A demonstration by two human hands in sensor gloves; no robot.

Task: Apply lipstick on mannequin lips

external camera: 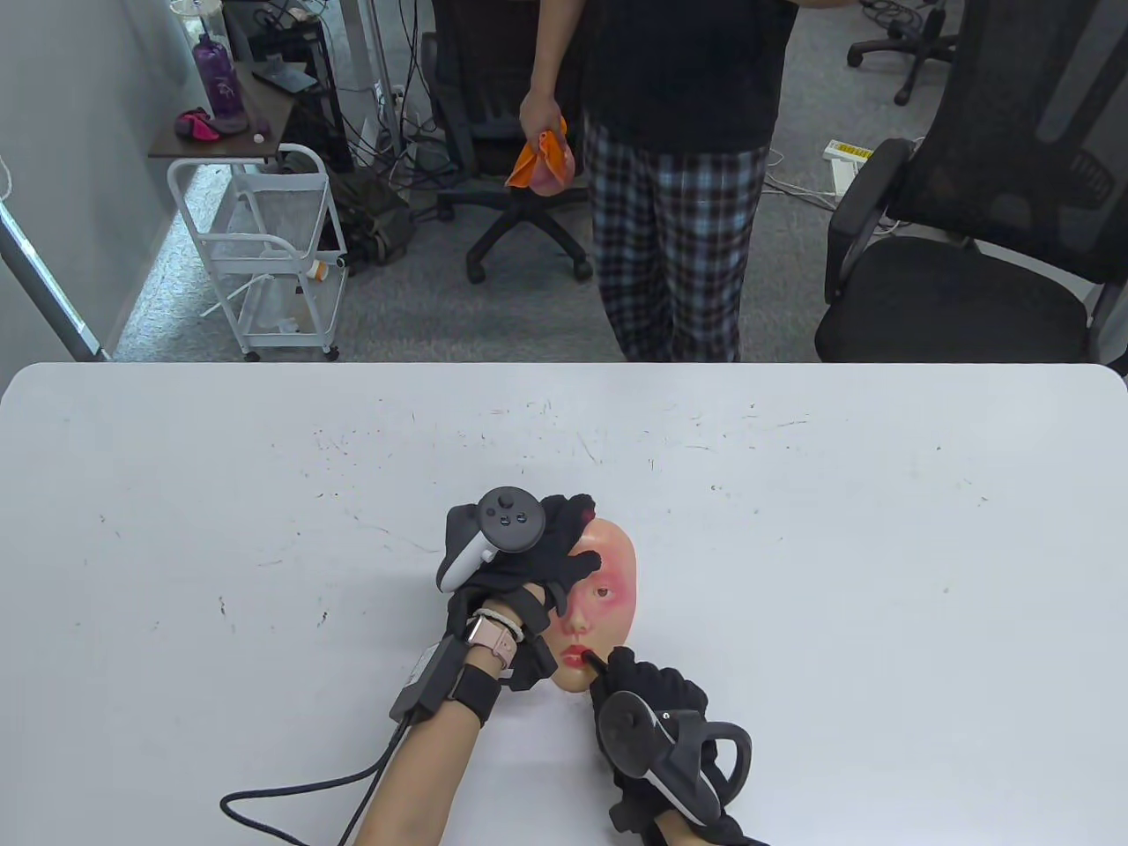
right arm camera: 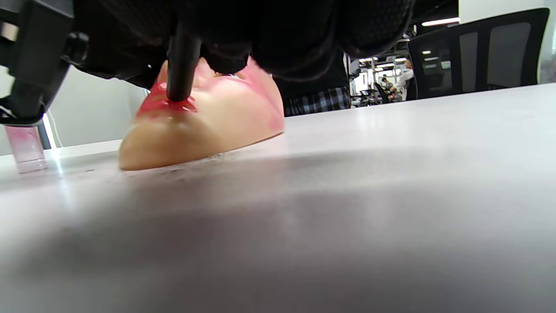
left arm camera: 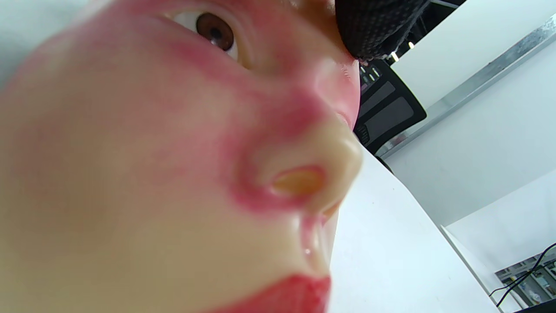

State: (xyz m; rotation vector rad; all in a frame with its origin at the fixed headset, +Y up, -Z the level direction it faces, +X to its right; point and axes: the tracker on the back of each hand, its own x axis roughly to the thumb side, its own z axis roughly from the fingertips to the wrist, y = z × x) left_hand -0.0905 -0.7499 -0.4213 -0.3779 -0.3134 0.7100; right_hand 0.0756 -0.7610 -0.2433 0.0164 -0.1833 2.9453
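Note:
A skin-coloured mannequin face [external camera: 608,582] lies face up on the white table [external camera: 264,493], with pink smears on its cheek and red lips [external camera: 577,656]. My left hand [external camera: 538,551] rests on the face's upper left side, fingers over the forehead and one eye. My right hand [external camera: 643,683] grips a black lipstick applicator [external camera: 597,663] whose tip touches the lips. In the right wrist view the black stick [right arm camera: 182,65] stands on the red lips [right arm camera: 167,104]. The left wrist view shows the face close up [left arm camera: 130,174], with red lips [left arm camera: 286,295] at the bottom edge.
A clear pink-tinted tube [right arm camera: 26,148] stands on the table left of the face in the right wrist view. A person in plaid trousers [external camera: 674,238] stands beyond the far edge, holding an orange cloth [external camera: 542,159]. Office chairs [external camera: 969,220] and a white cart [external camera: 273,256] stand behind.

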